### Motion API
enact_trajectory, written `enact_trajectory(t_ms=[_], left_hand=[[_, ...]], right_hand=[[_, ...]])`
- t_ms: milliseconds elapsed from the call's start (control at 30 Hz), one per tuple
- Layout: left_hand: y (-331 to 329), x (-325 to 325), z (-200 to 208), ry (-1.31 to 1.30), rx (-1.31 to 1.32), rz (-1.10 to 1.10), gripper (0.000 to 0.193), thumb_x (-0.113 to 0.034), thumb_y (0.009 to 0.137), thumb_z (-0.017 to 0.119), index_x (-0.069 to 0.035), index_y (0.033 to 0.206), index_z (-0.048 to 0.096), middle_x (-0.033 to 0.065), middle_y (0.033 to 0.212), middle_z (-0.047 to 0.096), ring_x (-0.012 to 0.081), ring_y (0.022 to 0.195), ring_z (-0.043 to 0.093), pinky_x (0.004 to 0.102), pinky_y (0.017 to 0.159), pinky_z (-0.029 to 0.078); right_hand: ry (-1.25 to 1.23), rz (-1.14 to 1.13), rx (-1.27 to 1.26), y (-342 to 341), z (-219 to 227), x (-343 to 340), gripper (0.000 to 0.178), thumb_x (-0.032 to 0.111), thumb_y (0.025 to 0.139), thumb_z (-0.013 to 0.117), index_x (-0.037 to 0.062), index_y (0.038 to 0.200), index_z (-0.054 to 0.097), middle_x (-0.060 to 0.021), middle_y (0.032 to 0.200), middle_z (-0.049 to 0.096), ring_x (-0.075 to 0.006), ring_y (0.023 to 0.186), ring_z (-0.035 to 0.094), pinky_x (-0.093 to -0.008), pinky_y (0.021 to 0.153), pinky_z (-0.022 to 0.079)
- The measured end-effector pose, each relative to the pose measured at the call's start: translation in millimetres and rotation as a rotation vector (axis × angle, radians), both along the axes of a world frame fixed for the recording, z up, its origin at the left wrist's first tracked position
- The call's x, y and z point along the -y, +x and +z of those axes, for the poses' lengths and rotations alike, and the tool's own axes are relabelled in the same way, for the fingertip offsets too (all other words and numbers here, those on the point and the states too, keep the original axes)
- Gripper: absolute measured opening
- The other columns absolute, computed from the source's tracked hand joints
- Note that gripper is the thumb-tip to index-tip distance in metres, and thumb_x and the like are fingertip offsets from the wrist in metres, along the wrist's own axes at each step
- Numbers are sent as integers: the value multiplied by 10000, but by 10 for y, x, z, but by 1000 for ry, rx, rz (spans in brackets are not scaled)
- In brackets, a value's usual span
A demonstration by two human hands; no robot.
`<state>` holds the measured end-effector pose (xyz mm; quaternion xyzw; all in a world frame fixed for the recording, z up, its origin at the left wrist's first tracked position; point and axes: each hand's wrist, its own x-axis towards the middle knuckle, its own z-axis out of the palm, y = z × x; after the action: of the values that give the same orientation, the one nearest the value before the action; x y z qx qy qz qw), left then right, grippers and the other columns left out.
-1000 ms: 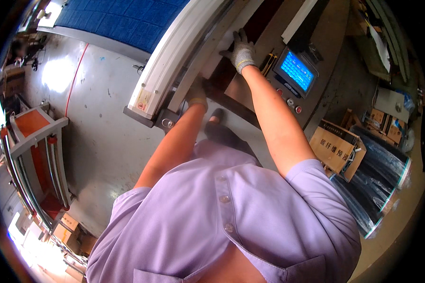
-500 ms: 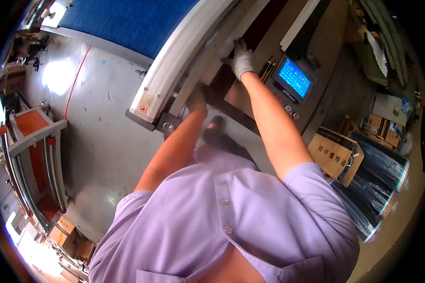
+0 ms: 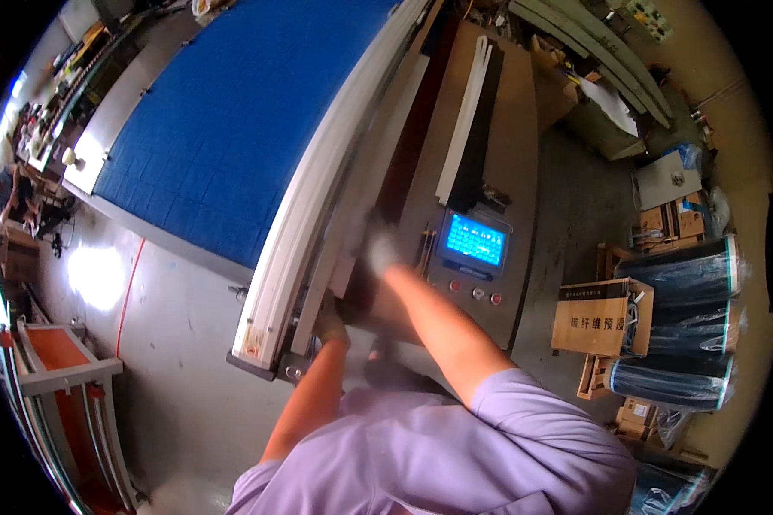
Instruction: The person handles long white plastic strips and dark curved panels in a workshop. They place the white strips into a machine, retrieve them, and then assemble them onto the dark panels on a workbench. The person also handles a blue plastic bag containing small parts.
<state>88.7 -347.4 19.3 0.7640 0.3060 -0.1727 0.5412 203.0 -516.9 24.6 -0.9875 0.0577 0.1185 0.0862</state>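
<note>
My right hand (image 3: 380, 250), in a pale grey glove, is over the dark red strip (image 3: 410, 154) that runs along the machine. Motion smears its fingers, so I cannot tell whether they grip anything. My left hand (image 3: 329, 323), gloved too, is in shadow at the near end of the machine, beside the long white beam (image 3: 309, 189). Its fingers are hidden against the dark edge. Right of my right hand, a control screen (image 3: 475, 239) glows blue on the brown panel (image 3: 511, 154). Thin, pencil-like sticks (image 3: 426, 249) lie between that hand and the screen.
A blue machine bed (image 3: 223, 129) stretches beyond the beam. Push buttons (image 3: 478, 293) sit below the screen. To the right stand a cardboard box (image 3: 591, 319) and several plastic-wrapped black rolls (image 3: 674, 382). An orange-and-grey rack (image 3: 69, 375) stands at left; a person (image 3: 17, 193) is far left.
The view has swung to show more of the blue bed and panel. My right hand, spread on the machine before, has come slightly nearer and is blurred. My left hand stays at the near end.
</note>
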Motion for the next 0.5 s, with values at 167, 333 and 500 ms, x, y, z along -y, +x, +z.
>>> enact_trajectory(t_ms=[167,333,500], left_hand=[[-29,-8,-228,108,98,82,609,-520,907,502,-58,1303,529,183,1368,483,350,1248,458,378,1019,346],[-40,-50,-582,174,199,-35,539,-433,928,516,2,1243,560,181,1346,505,342,1207,494,360,1010,364],[-41,-26,-456,40,106,125,442,-353,959,481,-47,1269,553,191,1316,524,317,1185,520,382,995,393]], right_hand=[[103,-67,-8,-59,153,4,968,474,697,753,67,1444,291,-100,1545,185,-388,1240,422,-445,1012,397],[91,-31,111,-65,-5,50,973,467,700,759,91,1454,273,-80,1547,186,-393,1203,458,-443,983,433],[69,-50,-13,-29,61,-7,978,485,698,753,92,1455,275,-97,1538,212,-383,1197,463,-447,971,441]])
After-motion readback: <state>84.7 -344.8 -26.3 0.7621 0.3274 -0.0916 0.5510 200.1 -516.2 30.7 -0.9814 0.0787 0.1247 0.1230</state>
